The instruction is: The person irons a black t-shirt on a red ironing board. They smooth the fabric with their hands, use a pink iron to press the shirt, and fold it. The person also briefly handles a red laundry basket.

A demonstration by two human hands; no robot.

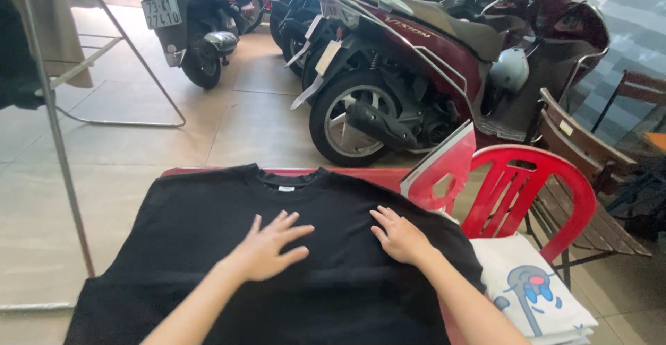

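Both hands lie flat, fingers spread, gripping nothing: left hand (267,248) and right hand (399,236) press the black cotton T-shirt (208,220) spread over the red bench (361,176).

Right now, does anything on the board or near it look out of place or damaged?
Nothing looks damaged or spilled. The black T-shirt lies flat, both hands, left and right, resting open on it. The only odd thing: the iron stands tilted at the board's edge, beside the red plastic chair.
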